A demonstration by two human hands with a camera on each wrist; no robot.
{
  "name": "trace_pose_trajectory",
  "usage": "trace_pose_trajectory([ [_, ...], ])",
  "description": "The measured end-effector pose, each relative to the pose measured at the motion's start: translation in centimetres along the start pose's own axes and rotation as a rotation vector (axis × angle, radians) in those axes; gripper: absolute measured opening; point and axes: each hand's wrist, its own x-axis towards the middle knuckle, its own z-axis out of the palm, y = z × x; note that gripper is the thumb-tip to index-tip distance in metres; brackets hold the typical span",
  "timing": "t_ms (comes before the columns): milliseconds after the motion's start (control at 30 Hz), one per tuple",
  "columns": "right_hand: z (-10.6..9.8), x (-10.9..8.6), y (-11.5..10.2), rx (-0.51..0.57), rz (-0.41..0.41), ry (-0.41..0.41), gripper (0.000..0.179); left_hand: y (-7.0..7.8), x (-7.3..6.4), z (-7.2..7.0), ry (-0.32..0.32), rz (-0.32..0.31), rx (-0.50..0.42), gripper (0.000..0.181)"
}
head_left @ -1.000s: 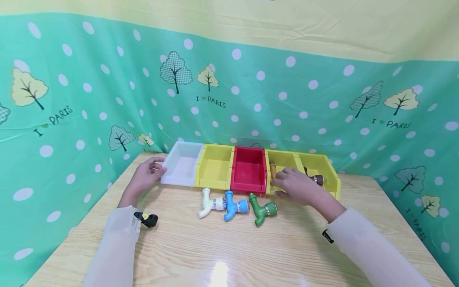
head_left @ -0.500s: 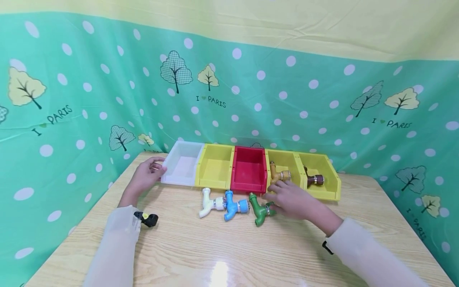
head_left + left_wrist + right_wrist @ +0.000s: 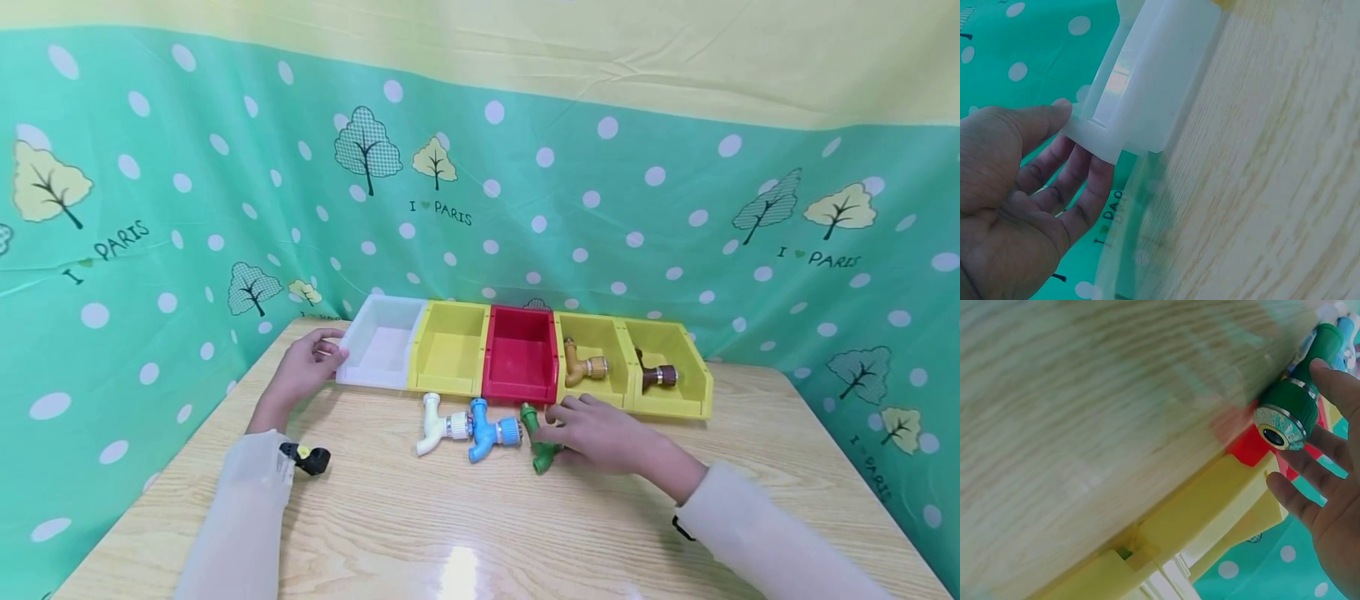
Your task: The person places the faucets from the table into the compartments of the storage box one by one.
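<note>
Left of frame centre, my left hand [image 3: 302, 367] pinches a corner of the white bin [image 3: 386, 343]. Just below centre, on the desk [image 3: 375, 517], lie a white tap [image 3: 432, 427], a blue tap [image 3: 483, 433], then the green tap [image 3: 543, 457], clamped in the grip of my right hand [image 3: 606, 433].

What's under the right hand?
A green faucet. In the head view, its spout shows but the right hand covers its handle, visible from the right wrist. The tabletop directly beneath is hidden.

Right grip [image 3: 600, 433] on green tap [image 3: 535, 430] beside 1 blue tap [image 3: 484, 433], left grip [image 3: 302, 367] at white bin [image 3: 385, 352].
</note>
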Motion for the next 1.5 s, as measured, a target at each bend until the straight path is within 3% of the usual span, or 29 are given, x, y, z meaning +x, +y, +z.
trace_pose_trajectory([
  [400,-0.1,0.7,-0.4,0.081,-0.015,-0.058,0.036,0.1,0.1,0.0,-0.008,-0.010,-0.010,0.046],
  [767,-0.1,0.8,-0.6,0.080,-0.006,-0.108,0.032,0.2,0.1,0.0,0.002,-0.016,-0.007,0.045],
  [1167,-0.9,-0.4,-0.8,0.065,-0.023,-0.072,0.032,0.0,0.2,0.1,-0.004,-0.015,-0.014,0.045],
  [1500,-2.9,0.2,-0.3,0.012,-0.011,-0.027,0.033,-0.2,0.3,0.1,0.000,-0.024,-0.010,0.045],
])
